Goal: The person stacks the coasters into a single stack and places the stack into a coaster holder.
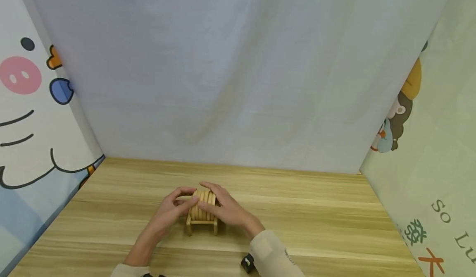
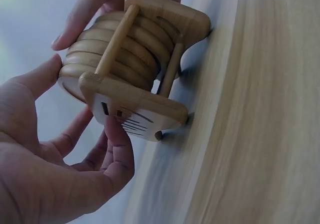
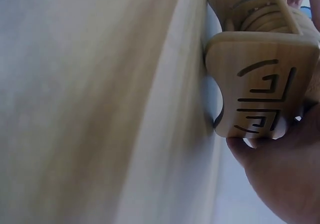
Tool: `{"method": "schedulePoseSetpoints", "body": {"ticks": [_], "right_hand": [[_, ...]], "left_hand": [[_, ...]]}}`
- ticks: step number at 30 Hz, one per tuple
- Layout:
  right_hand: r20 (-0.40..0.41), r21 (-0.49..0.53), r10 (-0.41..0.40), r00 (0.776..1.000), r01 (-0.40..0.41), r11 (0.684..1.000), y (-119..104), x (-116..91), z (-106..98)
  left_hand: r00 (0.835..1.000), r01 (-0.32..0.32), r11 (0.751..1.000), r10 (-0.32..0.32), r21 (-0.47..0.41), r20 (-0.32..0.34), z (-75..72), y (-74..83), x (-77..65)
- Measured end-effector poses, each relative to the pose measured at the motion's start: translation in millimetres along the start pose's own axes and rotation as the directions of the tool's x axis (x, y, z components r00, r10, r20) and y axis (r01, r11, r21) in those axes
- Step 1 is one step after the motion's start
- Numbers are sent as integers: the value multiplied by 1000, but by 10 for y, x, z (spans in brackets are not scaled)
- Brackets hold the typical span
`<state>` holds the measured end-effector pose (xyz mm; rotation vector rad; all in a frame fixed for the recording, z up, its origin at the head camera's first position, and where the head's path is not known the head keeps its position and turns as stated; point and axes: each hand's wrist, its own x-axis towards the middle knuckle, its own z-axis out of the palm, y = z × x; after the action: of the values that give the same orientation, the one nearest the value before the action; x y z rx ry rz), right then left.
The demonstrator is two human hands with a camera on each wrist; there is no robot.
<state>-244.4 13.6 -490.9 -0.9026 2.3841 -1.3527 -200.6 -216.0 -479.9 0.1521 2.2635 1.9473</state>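
Note:
A light wooden rack (image 1: pixel 202 222) with short feet stands on the table, holding a row of several round wooden coasters (image 1: pixel 202 194) on edge. My left hand (image 1: pixel 168 213) grips from the left, fingertips on the coasters; in the left wrist view one bent finger (image 2: pixel 119 144) meets the rack's slotted end panel (image 2: pixel 135 104). From the other side my right hand (image 1: pixel 230 208) holds the coasters, thumb across their near face and forefinger over the far side. Cut-out line patterns mark the end panel (image 3: pixel 260 84) in the right wrist view, where most right fingers are hidden.
The wood-grain table (image 1: pixel 316 219) runs back to a pale hanging cloth (image 1: pixel 238 82). Printed panels stand at the left (image 1: pixel 37 124) and right (image 1: pixel 427 165). A small black device (image 1: pixel 247 263) shows beside the right sleeve (image 1: pixel 275 254).

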Motion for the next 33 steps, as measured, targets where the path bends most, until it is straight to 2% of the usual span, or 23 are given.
{"method": "schedulePoseSetpoints", "body": {"ticks": [8,11,21,28,33], "right_hand": [[-16,20,6,1000,-5,1000,-32,7,-23],[-17,17,-7,1000,7,1000,-38,14,-30],[27,2,-46,999,46,999,-48,34,-93],[16,26,-10,1000,9,1000,12,32,-65],[-4,13,-24,1000,24,1000,67,33,-42]], "left_hand": [[996,26,1000,-25,2,-85,115,14,49],[995,29,1000,-29,-4,-95,131,16,56],[993,107,994,-108,-20,-43,93,44,65],[991,125,992,-126,-19,-37,105,39,79],[991,125,992,-126,-27,-40,96,12,74]]}}
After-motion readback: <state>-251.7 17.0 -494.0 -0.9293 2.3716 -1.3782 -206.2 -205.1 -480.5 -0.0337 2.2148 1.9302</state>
